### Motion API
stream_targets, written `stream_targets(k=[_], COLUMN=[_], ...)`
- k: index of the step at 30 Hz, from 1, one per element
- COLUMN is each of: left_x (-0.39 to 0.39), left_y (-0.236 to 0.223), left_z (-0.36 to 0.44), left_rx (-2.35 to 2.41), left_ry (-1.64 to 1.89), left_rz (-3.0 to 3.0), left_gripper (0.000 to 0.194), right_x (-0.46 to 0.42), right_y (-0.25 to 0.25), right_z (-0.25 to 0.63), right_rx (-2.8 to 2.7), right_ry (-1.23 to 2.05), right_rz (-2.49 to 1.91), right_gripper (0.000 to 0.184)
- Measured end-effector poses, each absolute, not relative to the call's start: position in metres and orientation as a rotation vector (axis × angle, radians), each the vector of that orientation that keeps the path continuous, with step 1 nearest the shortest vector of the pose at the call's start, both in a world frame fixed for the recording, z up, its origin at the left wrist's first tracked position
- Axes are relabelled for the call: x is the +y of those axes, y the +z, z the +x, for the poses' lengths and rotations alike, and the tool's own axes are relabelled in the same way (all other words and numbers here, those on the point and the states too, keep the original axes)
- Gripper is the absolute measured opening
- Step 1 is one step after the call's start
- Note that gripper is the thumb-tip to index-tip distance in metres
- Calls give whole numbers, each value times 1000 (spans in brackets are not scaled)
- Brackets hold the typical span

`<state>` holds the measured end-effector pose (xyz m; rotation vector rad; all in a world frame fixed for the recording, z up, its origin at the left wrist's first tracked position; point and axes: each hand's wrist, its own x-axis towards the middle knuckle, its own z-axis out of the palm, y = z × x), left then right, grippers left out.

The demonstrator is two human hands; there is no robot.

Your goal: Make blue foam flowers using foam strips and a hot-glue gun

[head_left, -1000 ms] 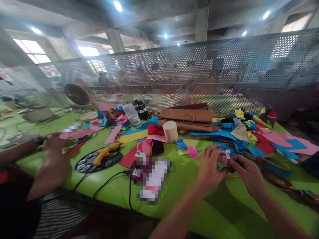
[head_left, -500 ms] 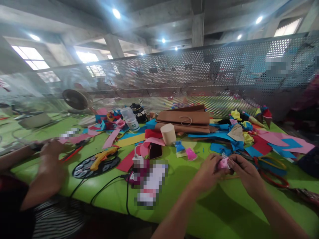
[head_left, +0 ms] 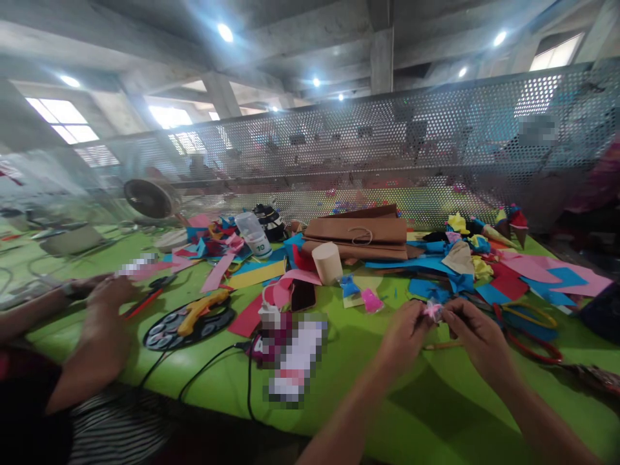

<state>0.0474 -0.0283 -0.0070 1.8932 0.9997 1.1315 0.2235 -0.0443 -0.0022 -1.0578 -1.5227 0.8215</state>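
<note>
Over the green table, my left hand [head_left: 404, 332] and my right hand [head_left: 477, 326] face each other around a small pink bundle [head_left: 433, 312] that looks wrapped in clear plastic. My left fingers pinch one side of it. At its other side, my right thumb and fingertips are closed together; the fingers hide part of the bundle. A thin tan stick-like piece [head_left: 443, 347] lies just below my hands. To the left rest a similar pink piece [head_left: 372, 301] and a blue piece [head_left: 349, 285]. Beside my right hand lie red-handled scissors [head_left: 535, 349].
A co-worker's hands [head_left: 109, 294] are at the far left. Nearby are a yellow glue gun [head_left: 201, 312] on a black palette-shaped tray, a phone [head_left: 296, 361], cables, a tan cylinder [head_left: 327, 263], brown folded sheets [head_left: 356, 232], and colourful paper scraps [head_left: 557, 274].
The pink bundle has turned in my fingers and shows a more pointed, pale pink shape. My left hand has tilted slightly, and more of the tan piece below shows. The view shifted slightly.
</note>
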Motion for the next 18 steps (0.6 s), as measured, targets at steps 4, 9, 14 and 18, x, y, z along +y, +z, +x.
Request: stream_targets(k=[4, 9, 14, 18], left_x=[-34, -35, -35, -36], left_y=[-3, -6, -6, -3], left_z=[48, 49, 50, 49], left_rx=[1036, 1093, 1077, 963], left_ry=[1148, 1189, 1191, 1138], left_rz=[1852, 1824, 1809, 1704], left_gripper=[22, 21, 27, 34], right_x=[-43, -43, -43, -42], right_y=[-6, -11, -9, -8], right_z=[225, 225, 224, 224], right_rx=[-1510, -1480, -1485, -1464], right_ry=[856, 943, 1013, 981], right_rz=[-1061, -1036, -1014, -1057], right_gripper=[29, 28, 30, 34])
